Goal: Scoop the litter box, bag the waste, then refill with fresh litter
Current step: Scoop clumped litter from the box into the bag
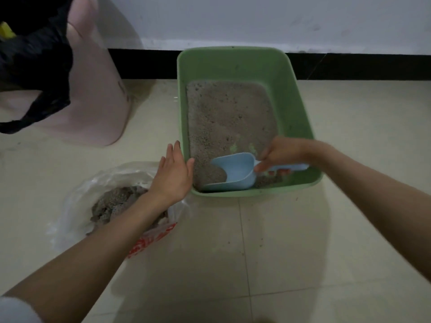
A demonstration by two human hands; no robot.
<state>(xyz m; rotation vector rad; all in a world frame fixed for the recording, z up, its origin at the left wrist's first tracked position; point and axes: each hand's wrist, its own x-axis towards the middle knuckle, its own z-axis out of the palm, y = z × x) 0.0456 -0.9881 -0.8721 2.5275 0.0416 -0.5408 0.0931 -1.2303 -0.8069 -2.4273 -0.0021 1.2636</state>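
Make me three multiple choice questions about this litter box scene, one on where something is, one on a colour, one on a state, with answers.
1. Where does the clear plastic bag of litter lie?
A. On the floor left of the litter box
B. Inside the box
C. Behind the box

2. What colour is the scoop?
A. Pink
B. Light blue
C. Black

3. What is the right hand doing?
A. Hanging idle
B. Lying flat on the floor
C. Gripping the scoop's handle

Answers: A, the bag sits under the left forearm; B, it is pale blue against grey litter; C, fingers curl round the handle.
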